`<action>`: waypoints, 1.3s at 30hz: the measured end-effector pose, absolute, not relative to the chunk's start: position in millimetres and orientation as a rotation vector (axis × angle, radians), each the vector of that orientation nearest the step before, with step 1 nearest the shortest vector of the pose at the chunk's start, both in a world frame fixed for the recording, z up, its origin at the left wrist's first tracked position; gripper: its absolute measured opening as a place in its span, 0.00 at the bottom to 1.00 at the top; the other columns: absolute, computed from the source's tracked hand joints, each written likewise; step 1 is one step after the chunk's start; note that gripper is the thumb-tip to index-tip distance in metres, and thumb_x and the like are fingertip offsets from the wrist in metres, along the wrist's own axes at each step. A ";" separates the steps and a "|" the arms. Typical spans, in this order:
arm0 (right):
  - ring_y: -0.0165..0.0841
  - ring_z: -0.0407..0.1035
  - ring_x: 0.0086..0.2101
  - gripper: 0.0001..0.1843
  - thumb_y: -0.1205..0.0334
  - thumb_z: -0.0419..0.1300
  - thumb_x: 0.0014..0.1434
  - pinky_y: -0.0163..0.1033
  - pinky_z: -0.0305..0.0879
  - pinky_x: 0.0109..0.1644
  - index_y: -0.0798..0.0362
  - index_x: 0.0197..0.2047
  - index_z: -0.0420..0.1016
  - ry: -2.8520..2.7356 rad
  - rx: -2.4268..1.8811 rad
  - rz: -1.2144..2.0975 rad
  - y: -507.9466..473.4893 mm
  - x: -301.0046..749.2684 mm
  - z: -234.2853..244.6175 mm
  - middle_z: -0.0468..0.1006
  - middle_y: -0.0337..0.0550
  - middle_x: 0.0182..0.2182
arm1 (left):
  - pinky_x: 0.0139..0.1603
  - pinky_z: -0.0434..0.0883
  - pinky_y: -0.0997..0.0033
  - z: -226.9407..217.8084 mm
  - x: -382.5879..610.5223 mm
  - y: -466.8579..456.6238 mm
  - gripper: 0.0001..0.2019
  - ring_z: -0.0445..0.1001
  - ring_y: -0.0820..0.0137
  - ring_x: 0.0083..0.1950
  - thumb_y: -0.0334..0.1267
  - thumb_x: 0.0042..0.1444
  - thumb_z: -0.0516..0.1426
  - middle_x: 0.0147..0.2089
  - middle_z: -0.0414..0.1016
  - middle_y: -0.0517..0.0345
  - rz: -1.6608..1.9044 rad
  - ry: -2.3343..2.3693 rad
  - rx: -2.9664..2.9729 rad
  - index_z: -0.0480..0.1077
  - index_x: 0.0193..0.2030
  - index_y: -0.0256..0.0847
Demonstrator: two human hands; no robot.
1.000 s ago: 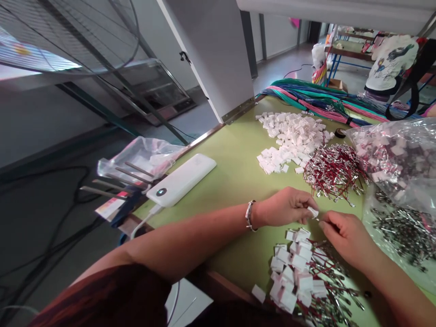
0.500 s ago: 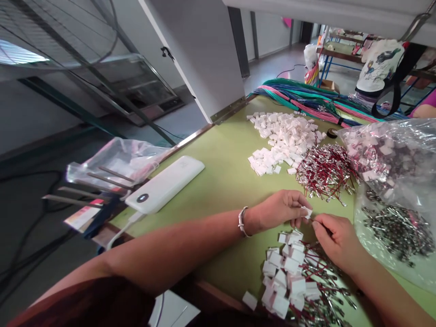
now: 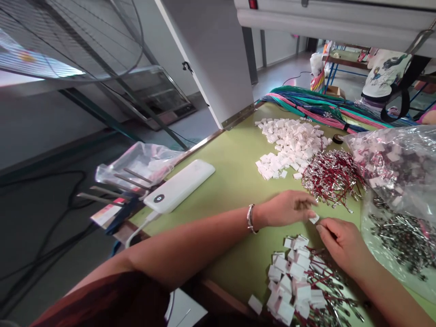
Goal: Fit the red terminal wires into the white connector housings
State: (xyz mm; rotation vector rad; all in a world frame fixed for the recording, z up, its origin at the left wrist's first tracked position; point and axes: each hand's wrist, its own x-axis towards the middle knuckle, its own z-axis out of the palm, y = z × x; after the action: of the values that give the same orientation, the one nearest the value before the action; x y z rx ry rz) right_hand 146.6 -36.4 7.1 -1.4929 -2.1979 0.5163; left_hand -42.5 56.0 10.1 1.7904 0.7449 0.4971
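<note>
My left hand (image 3: pixel 289 207) rests over the green table (image 3: pixel 231 181), its fingertips pinched on a small white plastic connector (image 3: pixel 314 219). My right hand (image 3: pixel 340 243) is curled right beside it, fingers pressed together at that same connector; what it grips is hidden. Below both hands lies a pile of finished white connectors with red wires (image 3: pixel 299 284). A heap of loose red wires with metal terminals (image 3: pixel 332 177) sits just beyond my left hand, and a heap of loose white connectors (image 3: pixel 293 143) lies farther back.
A white power bank (image 3: pixel 179 186) with a cable lies at the table's left edge by a plastic bag (image 3: pixel 136 161). Clear bags of parts (image 3: pixel 398 172) fill the right side. Coloured cable bundles (image 3: pixel 313 104) lie at the back. A person sits at a far table (image 3: pixel 384 75).
The hands stayed together at the small connector, my left fingers reaching slightly further right. The view shifted a little with my head.
</note>
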 end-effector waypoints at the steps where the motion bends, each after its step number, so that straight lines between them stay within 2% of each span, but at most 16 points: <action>1: 0.29 0.65 0.25 0.14 0.62 0.48 0.65 0.34 0.54 0.30 0.52 0.29 0.68 -2.224 -1.511 0.505 -35.4 146.7 6.4 0.71 0.37 0.23 | 0.35 0.69 0.72 11.2 -42.0 60.2 0.11 0.70 0.74 0.34 0.41 0.57 0.59 0.36 0.75 0.56 0.539 0.867 1.928 0.73 0.43 0.37; 5: 0.31 0.66 0.28 0.15 0.62 0.47 0.66 0.36 0.54 0.32 0.52 0.30 0.70 -2.429 -1.479 0.509 -38.0 139.5 5.4 0.72 0.41 0.27 | 0.40 0.68 0.65 8.8 -34.1 68.7 0.14 0.69 0.67 0.39 0.49 0.59 0.57 0.35 0.72 0.54 0.549 1.223 2.376 0.71 0.35 0.38; 8: 0.30 0.65 0.28 0.15 0.63 0.47 0.66 0.37 0.52 0.31 0.52 0.30 0.69 -2.573 -1.347 0.624 -44.1 132.3 9.4 0.72 0.40 0.26 | 0.42 0.68 0.64 3.3 -30.7 69.3 0.15 0.69 0.64 0.41 0.50 0.58 0.57 0.37 0.71 0.53 0.521 1.202 2.535 0.70 0.37 0.37; 11: 0.29 0.62 0.26 0.15 0.63 0.48 0.66 0.37 0.49 0.30 0.53 0.28 0.68 -2.656 -1.267 0.660 -47.5 130.1 13.4 0.71 0.38 0.24 | 0.43 0.67 0.67 -2.6 -34.4 74.8 0.08 0.68 0.67 0.42 0.35 0.64 0.51 0.40 0.71 0.53 0.539 1.007 2.665 0.70 0.44 0.39; 13: 0.28 0.61 0.26 0.15 0.63 0.49 0.65 0.37 0.47 0.29 0.53 0.28 0.69 -2.682 -1.241 0.641 -47.1 130.9 14.7 0.71 0.38 0.24 | 0.43 0.66 0.70 -7.0 -38.2 80.8 0.16 0.67 0.68 0.43 0.25 0.63 0.46 0.41 0.71 0.54 0.524 0.811 2.779 0.71 0.49 0.43; 15: 0.28 0.62 0.26 0.15 0.62 0.50 0.65 0.37 0.47 0.30 0.53 0.29 0.71 -2.694 -1.233 0.581 -44.9 132.4 16.6 0.72 0.38 0.26 | 0.43 0.66 0.70 -11.2 -40.1 85.3 0.20 0.66 0.68 0.43 0.22 0.62 0.45 0.41 0.70 0.54 0.506 0.650 2.875 0.71 0.50 0.45; 19: 0.28 0.62 0.26 0.15 0.61 0.50 0.65 0.37 0.47 0.30 0.54 0.31 0.74 -2.703 -1.327 0.399 -38.6 139.1 29.8 0.74 0.40 0.27 | 0.48 0.65 0.68 -14.2 -39.2 86.5 0.15 0.65 0.67 0.45 0.24 0.63 0.45 0.42 0.69 0.52 0.505 0.579 2.949 0.72 0.44 0.38; 24: 0.28 0.63 0.26 0.15 0.63 0.50 0.65 0.37 0.50 0.31 0.53 0.32 0.75 -2.632 -1.533 0.251 -35.9 167.7 64.5 0.74 0.39 0.26 | 0.45 0.67 0.64 -9.8 -42.1 83.9 0.15 0.66 0.65 0.44 0.30 0.66 0.43 0.41 0.70 0.50 0.458 0.543 3.026 0.72 0.40 0.36; 29: 0.32 0.67 0.29 0.13 0.64 0.52 0.63 0.37 0.55 0.32 0.49 0.32 0.76 -2.393 -1.975 0.210 -27.8 226.0 76.5 0.77 0.40 0.30 | 0.54 0.68 0.60 6.4 -41.9 74.5 0.16 0.69 0.65 0.51 0.33 0.67 0.45 0.48 0.74 0.49 0.766 0.416 2.788 0.73 0.39 0.39; 31: 0.33 0.69 0.31 0.12 0.65 0.52 0.63 0.37 0.57 0.33 0.49 0.34 0.77 -2.310 -2.161 0.164 -21.5 247.8 68.2 0.78 0.42 0.32 | 0.52 0.70 0.63 16.4 -37.6 68.3 0.13 0.72 0.68 0.48 0.35 0.66 0.47 0.46 0.76 0.52 0.848 0.478 2.576 0.73 0.39 0.40; 33: 0.34 0.70 0.33 0.11 0.66 0.53 0.62 0.37 0.58 0.35 0.50 0.36 0.78 -2.281 -2.230 0.137 -16.8 262.7 56.9 0.79 0.44 0.34 | 0.46 0.71 0.68 24.6 -30.2 62.0 0.11 0.73 0.72 0.41 0.37 0.64 0.49 0.39 0.77 0.56 0.831 0.583 2.352 0.72 0.39 0.41; 36: 0.34 0.70 0.33 0.10 0.66 0.54 0.61 0.37 0.57 0.35 0.53 0.37 0.78 -2.253 -2.297 0.103 -15.9 271.2 42.1 0.78 0.47 0.36 | 0.36 0.70 0.75 26.2 -14.5 55.5 0.10 0.71 0.76 0.32 0.35 0.62 0.49 0.31 0.74 0.60 0.679 0.659 2.047 0.71 0.37 0.38; 39: 0.34 0.70 0.32 0.10 0.65 0.53 0.62 0.37 0.57 0.34 0.53 0.37 0.76 -2.218 -2.340 0.074 -19.7 271.8 34.3 0.78 0.47 0.37 | 0.29 0.67 0.78 16.3 1.4 53.5 0.10 0.68 0.77 0.28 0.34 0.61 0.48 0.30 0.71 0.60 0.509 0.772 1.836 0.71 0.39 0.36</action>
State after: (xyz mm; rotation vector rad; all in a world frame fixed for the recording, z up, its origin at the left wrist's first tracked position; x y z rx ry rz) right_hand 271.8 -19.7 34.3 -2.3404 -2.2182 0.0742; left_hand 1.4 53.5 16.3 1.8356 0.7717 0.5088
